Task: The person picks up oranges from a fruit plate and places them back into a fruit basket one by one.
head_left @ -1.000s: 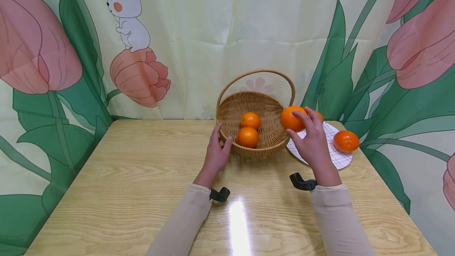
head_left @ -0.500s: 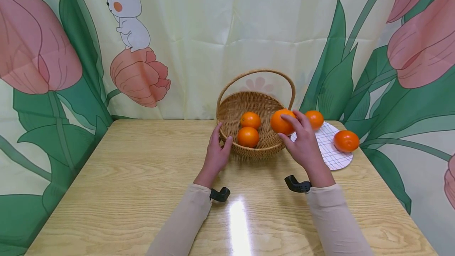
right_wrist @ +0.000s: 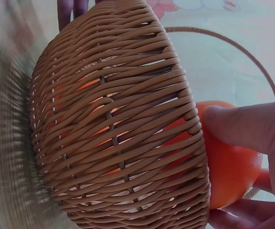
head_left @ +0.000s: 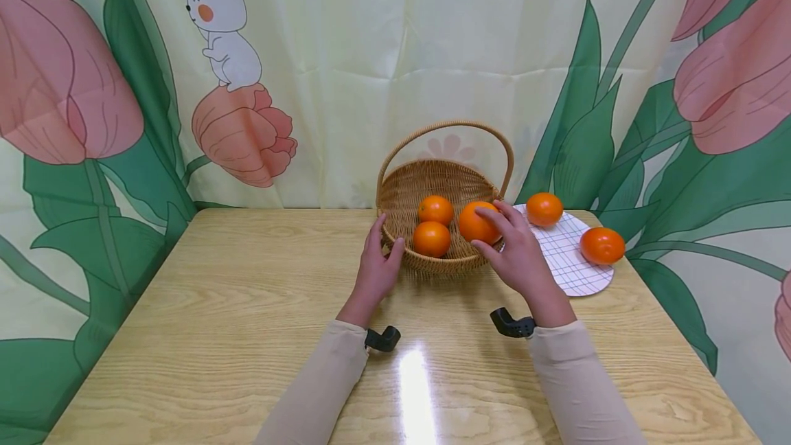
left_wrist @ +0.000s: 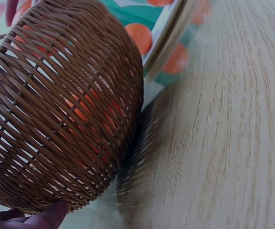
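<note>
My right hand (head_left: pixel 516 249) grips an orange (head_left: pixel 478 222) between thumb and fingers, over the right side of the wicker basket (head_left: pixel 445 266). In the right wrist view the thumb lies on the held orange (right_wrist: pixel 230 160), which is partly behind the woven rim. My left hand (head_left: pixel 375 263) holds the basket's left rim, its thumb at the front edge. Two more oranges (head_left: pixel 435 209) sit inside the basket, one before the other. Through the weave, orange patches show in the left wrist view, where fingers of the left hand (left_wrist: pixel 37 220) touch the basket (left_wrist: pixel 61 105).
Right of the basket lies a white plate with a checked pattern (head_left: pixel 565 259). It bears an orange (head_left: pixel 544 209) at the back and another orange-coloured fruit (head_left: pixel 602 246) at its right edge. The basket's handle (head_left: pixel 448 123) arches upward. A printed curtain (head_left: pixel 346 53) hangs behind the wooden table (head_left: pixel 247 294).
My right hand has moved left and slightly down with the orange, from over the plate's near side into the basket's opening. The left hand and basket have stayed put.
</note>
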A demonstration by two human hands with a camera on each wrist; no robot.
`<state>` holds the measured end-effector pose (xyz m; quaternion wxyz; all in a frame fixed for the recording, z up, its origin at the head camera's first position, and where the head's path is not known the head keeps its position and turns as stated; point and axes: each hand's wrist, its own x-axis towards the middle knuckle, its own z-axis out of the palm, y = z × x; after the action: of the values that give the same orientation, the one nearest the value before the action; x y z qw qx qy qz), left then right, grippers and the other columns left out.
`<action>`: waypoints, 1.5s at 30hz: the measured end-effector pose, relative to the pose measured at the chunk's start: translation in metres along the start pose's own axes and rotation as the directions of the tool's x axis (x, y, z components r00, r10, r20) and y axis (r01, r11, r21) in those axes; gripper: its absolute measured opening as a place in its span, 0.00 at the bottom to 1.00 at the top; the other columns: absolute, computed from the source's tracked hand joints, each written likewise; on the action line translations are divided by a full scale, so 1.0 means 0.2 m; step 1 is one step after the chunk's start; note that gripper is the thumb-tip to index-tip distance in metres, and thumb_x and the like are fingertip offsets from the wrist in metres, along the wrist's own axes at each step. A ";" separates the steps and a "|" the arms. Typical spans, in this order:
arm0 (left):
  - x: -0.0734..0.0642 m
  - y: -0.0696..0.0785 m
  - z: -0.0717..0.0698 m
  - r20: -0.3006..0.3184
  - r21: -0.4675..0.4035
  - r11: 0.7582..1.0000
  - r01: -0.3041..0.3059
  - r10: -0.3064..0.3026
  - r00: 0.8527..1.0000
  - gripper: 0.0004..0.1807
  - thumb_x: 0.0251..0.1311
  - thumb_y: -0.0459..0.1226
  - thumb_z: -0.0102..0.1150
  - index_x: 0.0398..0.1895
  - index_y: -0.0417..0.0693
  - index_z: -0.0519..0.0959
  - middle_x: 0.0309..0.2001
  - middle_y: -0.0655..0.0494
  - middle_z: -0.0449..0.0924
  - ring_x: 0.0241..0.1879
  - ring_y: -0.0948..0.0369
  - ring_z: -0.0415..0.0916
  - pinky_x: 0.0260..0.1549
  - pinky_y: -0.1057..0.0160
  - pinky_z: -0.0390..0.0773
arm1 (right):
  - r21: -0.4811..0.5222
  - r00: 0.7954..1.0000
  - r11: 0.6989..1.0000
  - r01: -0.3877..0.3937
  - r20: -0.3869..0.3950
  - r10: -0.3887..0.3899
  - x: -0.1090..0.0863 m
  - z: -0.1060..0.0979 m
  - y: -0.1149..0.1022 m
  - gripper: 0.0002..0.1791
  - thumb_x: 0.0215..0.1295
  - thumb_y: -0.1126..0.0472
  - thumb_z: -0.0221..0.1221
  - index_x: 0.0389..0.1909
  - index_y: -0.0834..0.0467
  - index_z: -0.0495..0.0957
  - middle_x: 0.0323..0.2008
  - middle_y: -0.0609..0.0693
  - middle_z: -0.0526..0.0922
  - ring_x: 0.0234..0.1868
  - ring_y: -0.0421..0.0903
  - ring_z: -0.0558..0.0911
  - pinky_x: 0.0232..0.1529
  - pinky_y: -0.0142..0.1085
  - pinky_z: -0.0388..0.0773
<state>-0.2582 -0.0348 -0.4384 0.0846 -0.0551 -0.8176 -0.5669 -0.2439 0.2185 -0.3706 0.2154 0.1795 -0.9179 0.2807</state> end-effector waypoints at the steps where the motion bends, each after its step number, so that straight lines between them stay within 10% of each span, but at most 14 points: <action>1: 0.00 0.00 0.00 0.001 0.000 1.000 -0.002 0.002 1.000 0.35 0.70 0.54 0.46 0.76 0.65 0.48 0.76 0.54 0.49 0.74 0.50 0.53 0.65 0.46 0.67 | -0.001 1.000 1.000 0.000 0.004 0.000 0.00 0.00 0.00 0.31 0.57 0.57 0.68 0.62 0.51 0.71 0.68 0.63 0.63 0.64 0.68 0.68 0.56 0.64 0.72; 22: 0.00 0.01 0.01 -0.009 0.014 1.000 0.012 -0.012 1.000 0.34 0.71 0.50 0.48 0.75 0.74 0.47 0.76 0.55 0.50 0.74 0.50 0.54 0.66 0.46 0.66 | 0.001 0.999 0.999 0.037 0.039 -0.037 0.00 0.02 0.00 0.21 0.63 0.57 0.63 0.57 0.56 0.77 0.58 0.58 0.75 0.55 0.60 0.77 0.54 0.57 0.76; 45: -0.01 0.00 0.01 -0.014 -0.004 1.000 -0.013 0.013 1.000 0.34 0.71 0.50 0.47 0.76 0.62 0.49 0.76 0.52 0.51 0.73 0.49 0.54 0.65 0.44 0.67 | -0.026 0.999 1.000 0.016 -0.034 -0.017 -0.01 -0.05 0.08 0.17 0.65 0.59 0.61 0.53 0.58 0.79 0.53 0.59 0.81 0.55 0.59 0.77 0.56 0.57 0.74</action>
<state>-0.2575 -0.0326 -0.4402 0.0941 -0.0565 -0.8155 -0.5683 -0.2470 0.2369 -0.3714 0.2355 0.1793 -0.9162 0.2701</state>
